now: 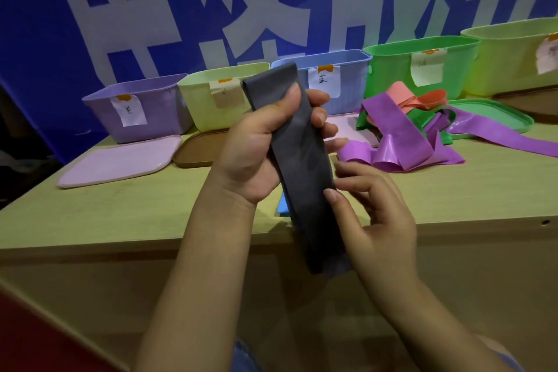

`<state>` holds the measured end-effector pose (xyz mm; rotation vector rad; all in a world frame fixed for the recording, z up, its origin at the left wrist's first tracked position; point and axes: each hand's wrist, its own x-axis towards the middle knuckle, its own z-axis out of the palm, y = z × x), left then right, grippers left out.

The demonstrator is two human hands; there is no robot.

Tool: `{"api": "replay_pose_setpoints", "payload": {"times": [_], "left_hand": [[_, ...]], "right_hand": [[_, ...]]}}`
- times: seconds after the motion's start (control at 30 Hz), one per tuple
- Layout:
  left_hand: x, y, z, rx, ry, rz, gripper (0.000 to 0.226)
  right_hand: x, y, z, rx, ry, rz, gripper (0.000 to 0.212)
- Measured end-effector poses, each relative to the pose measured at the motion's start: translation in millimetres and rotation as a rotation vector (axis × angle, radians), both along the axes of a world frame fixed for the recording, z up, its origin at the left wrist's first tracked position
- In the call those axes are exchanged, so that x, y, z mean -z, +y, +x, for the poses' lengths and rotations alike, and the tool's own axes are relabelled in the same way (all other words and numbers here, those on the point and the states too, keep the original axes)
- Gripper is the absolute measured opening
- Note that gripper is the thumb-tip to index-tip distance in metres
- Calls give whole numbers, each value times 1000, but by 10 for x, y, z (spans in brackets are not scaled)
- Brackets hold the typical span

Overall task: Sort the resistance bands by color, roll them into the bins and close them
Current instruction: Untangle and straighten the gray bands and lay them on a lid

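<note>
I hold a flat dark grey band [299,142] up over the table's front edge. My left hand [256,148] grips its upper part, thumb across the front and fingers curled behind. My right hand [374,214] pinches its lower right edge between thumb and fingers. A tangled pile of bands lies at the right: purple [401,133], green [422,118] and salmon-pink [404,93]. Along the back stand open labelled bins: purple [136,109], pale yellow-green [211,96], blue [347,75], green [422,63] and another yellow-green [513,57].
Lids lie flat on the wooden table [120,214]: a pink one [117,163], a brown one [196,151] and a green one [498,112]. A blue piece [282,205] peeks out behind the grey band. A blue banner with white characters hangs behind the bins.
</note>
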<state>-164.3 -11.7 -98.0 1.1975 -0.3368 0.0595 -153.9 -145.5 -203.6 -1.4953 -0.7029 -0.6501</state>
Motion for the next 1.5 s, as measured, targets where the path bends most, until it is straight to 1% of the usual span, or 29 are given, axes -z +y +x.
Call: {"api": "replay_pose_setpoints", "payload": {"times": [0.07,0.13,0.23,0.3,0.47,0.67,0.83,0.93,0.97,1.03,1.07,1.1,1.13,1.17,1.3,1.4,1.5], "left_hand": [[-1,-17,-5,-26,-6,14,29],[2,-13,-11,-27,-6,11,30],[0,8,-21,7,-11,1,31],[-1,7,-24,37,-4,-10,31],[9,-33,-30,57,21,-49,30],[-8,16,-14,25,46,-49,28],[-22,33,-6,31,52,-22,29],[-71,27,-36,74,58,-47,33],[-83,32,-43,77,57,-48,33],[-97,43,-46,66,57,-30,31],[-96,45,-44,53,63,-18,30],[-86,49,-41,39,75,-8,30],[-73,55,-40,30,87,-2,30],[-55,63,-41,27,97,2,29],[-14,145,-64,22,112,3,28],[-28,241,-66,10,125,-30,31],[-53,297,-66,-12,127,-29,33]], "right_hand": [[-29,2,5,6,25,2,15],[-70,7,-3,-104,138,25,18],[-115,-3,-29,-332,335,101,19],[-128,-4,-41,-396,399,139,18],[-124,40,-19,-380,403,118,18],[-111,-7,-1,-309,288,43,15],[-76,30,-24,-286,297,15,14],[-29,35,-30,-476,438,105,28],[-15,36,-30,-549,491,72,33],[16,32,-18,-689,567,-127,35],[30,33,-14,-772,596,-227,30],[50,39,-12,-857,632,-281,21],[74,47,-13,-941,684,-290,13],[99,57,-14,-1019,741,-271,11],[188,100,-12,-1310,881,-157,21],[189,133,-22,-1392,968,-110,34],[170,170,-33,-1384,938,-151,40]]}}
